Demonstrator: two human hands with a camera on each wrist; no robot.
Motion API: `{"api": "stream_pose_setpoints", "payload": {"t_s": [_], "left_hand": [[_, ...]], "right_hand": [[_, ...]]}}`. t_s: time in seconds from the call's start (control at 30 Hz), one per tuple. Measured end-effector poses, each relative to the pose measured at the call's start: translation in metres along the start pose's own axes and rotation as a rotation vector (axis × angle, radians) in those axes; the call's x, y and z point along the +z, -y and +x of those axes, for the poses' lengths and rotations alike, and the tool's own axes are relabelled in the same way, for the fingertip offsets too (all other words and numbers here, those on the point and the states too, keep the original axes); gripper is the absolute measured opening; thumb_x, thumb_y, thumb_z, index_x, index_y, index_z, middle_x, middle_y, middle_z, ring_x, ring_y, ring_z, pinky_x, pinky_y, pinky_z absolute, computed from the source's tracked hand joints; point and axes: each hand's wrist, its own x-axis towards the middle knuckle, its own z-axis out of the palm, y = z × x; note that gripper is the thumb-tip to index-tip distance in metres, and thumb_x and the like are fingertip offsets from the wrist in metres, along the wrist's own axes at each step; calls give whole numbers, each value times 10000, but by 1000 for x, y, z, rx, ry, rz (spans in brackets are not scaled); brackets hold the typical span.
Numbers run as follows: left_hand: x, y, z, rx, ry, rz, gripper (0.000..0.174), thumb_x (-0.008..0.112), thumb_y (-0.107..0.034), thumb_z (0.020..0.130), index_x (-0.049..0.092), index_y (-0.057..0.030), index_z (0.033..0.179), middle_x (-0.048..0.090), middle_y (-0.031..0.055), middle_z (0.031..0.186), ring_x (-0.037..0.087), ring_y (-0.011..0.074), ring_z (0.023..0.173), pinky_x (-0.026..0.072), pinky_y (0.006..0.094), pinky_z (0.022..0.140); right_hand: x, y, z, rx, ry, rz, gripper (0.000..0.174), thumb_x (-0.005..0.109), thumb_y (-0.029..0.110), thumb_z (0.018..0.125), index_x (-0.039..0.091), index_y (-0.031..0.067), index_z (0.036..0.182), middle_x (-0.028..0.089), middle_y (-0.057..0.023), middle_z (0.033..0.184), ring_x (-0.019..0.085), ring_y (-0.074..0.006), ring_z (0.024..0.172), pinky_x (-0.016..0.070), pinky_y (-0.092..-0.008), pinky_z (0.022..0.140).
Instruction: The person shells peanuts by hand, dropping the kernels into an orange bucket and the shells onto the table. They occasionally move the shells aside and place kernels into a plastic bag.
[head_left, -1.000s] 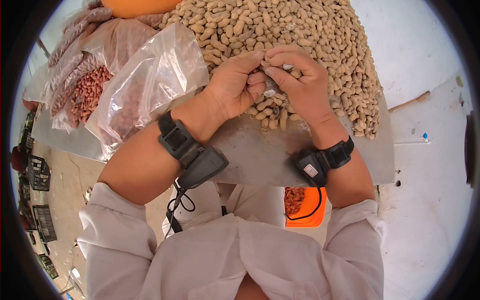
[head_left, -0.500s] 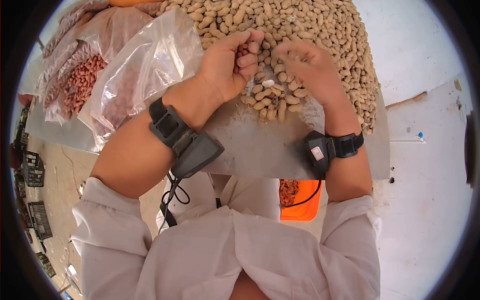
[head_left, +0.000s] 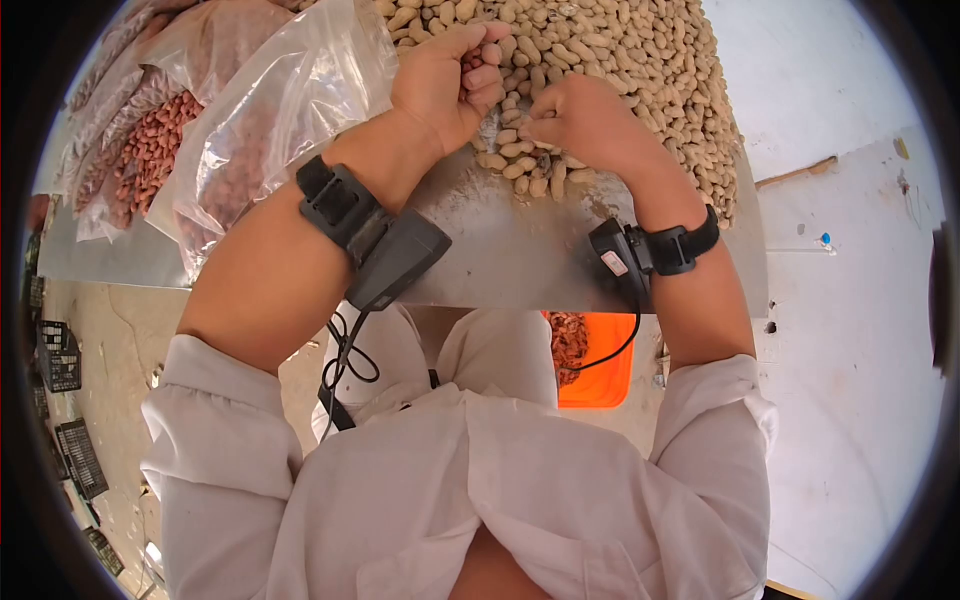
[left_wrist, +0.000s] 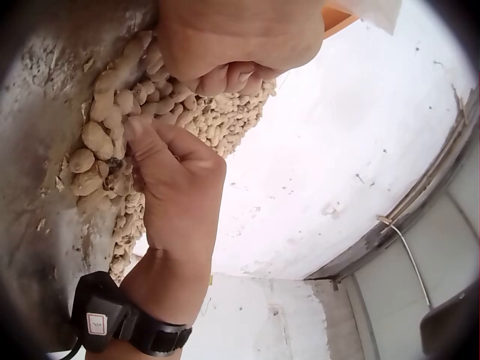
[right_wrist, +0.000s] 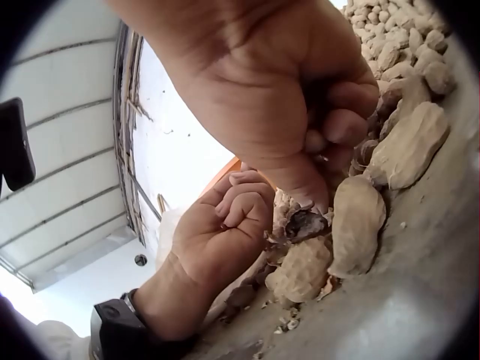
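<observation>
Fingers [head_left: 485,78] of the left hand [head_left: 432,95] are curled round some red kernels [head_left: 471,62]. On the right hand [head_left: 595,125], thumb and finger draw close together at the near edge of the unshelled peanuts [head_left: 650,60]; whether they pinch one, I cannot tell. These peanuts lie heaped on the counter [head_left: 500,262]. The work seems partly done: many bare kernels [head_left: 155,150] are in a plastic bag [head_left: 285,95], but the large heap has yet to be shelled. Only the right wrist view shows clearly a dark, broken shell [right_wrist: 306,223] beside the right thumb; the head view alone shows the orange tub [head_left: 605,365] below.
</observation>
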Motion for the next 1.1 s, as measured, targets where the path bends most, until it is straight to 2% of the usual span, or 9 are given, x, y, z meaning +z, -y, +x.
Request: {"api": "stream_pose_setpoints", "payload": {"t_s": [0.17, 0.33, 0.47, 0.6, 0.73, 0.83, 0.93, 1.03, 1.1], "left_hand": [[-1, 0, 1, 14, 4, 12, 236, 484, -144, 915, 547, 26, 1065, 488, 10, 724, 343, 65, 533, 277, 193, 453], [0, 1, 2, 28, -32, 45, 221, 500, -141, 915, 546, 25, 1054, 481, 7, 718, 339, 56, 530, 266, 187, 448], [3, 2, 0, 42, -19, 79, 215, 499, -140, 920, 548, 19, 1056, 476, 2, 714, 330, 53, 523, 264, 185, 449], [-2, 3, 2, 27, 16, 104, 215, 504, -140, 921, 549, 17, 1061, 472, -2, 717, 327, 51, 522, 266, 183, 451], [-20, 5, 15, -98, 90, 52, 202, 649, -188, 799, 616, -91, 973, 596, 25, 797, 521, 140, 590, 429, 232, 499], [-27, 6, 20, -105, 81, 100, 300, 635, -242, 827, 600, -148, 1110, 605, 80, 979, 544, 145, 614, 456, 260, 522], [-8, 2, 5, 11, 45, 92, 212, 509, -144, 920, 553, 14, 1055, 471, -4, 718, 328, 50, 521, 267, 181, 451], [-7, 3, 5, 7, 25, 101, 208, 515, -144, 918, 556, 13, 1049, 472, -5, 715, 330, 49, 521, 266, 177, 449], [-6, 4, 5, 5, 34, 97, 208, 518, -144, 917, 556, 12, 1048, 472, -5, 715, 331, 48, 523, 267, 177, 449]], "right_hand": [[-15, 9, -13, 142, -63, 240, 217, 678, 224, 731, 685, 10, 770, 598, -111, 603, 564, -201, 545, 451, -321, 537], [-53, -2, -81, 124, 3, 760, 139, 673, 143, 769, 667, 11, 812, 589, -3, 663, 503, -55, 552, 384, -210, 474], [-53, -1, -158, 145, 371, 915, 104, 675, 107, 756, 629, 14, 748, 579, 12, 664, 494, -50, 584, 389, -213, 518], [-21, 3, -230, 480, 600, 683, 95, 652, 60, 696, 617, -18, 739, 569, -41, 627, 501, -77, 578, 407, -238, 532], [52, -39, -301, 736, 630, 381, 180, 664, 150, 667, 644, 5, 773, 620, -93, 665, 567, -216, 597, 462, -322, 572], [111, -91, -356, 773, 485, 225, 267, 682, 204, 662, 672, 45, 876, 651, -140, 770, 624, -303, 740, 496, -373, 673], [127, -106, -374, 785, 463, 277, 364, 695, 254, 681, 666, 57, 986, 657, -166, 899, 622, -323, 897, 492, -389, 777], [123, -104, -369, 682, 407, 22, 410, 723, 235, 702, 641, 18, 1041, 661, -163, 955, 631, -305, 895, 486, -372, 807], [97, -90, -339, 706, 588, 213, 421, 711, 280, 712, 644, 21, 1037, 661, -150, 968, 619, -294, 925, 482, -363, 812]]}}
